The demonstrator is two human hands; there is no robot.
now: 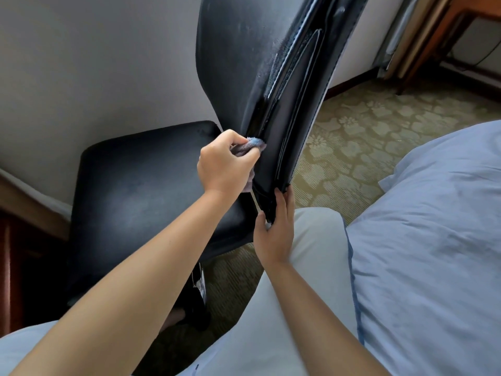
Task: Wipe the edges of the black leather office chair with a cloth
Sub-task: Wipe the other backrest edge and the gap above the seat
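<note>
Black leather office chair [151,185] stands on the carpet [360,126], seat toward the white wall [95,63], backrest [273,77] rising up and to the right across the middle of the view. Back side of the backrest faces the camera; raised seams run its length.

Left hand [225,164]: fingers curled round a bunched blue-grey cloth [253,144], pressing it against the edge of the backrest low down, just above the seat. Part of the cloth hangs below the palm.

Right hand [275,229]: thumb and fingers clasp the bottom corner of the backrest, thumb on the near side, fingers wrapped up the far edge. The two hands are near each other, not touching.

Open room: patterned carpet lies free to the right of the backrest as far as the wall. Left of the seat, wall and a brown wooden ledge [29,202] close in.

Around: bed with pale blue bedding [433,240] along the right, its edge near the right forearm. Person's light trousers [303,267] fill the lower middle. Wooden furniture [455,28] at top right corner. Chair base [199,283] partly visible under the seat, shiny metal.
</note>
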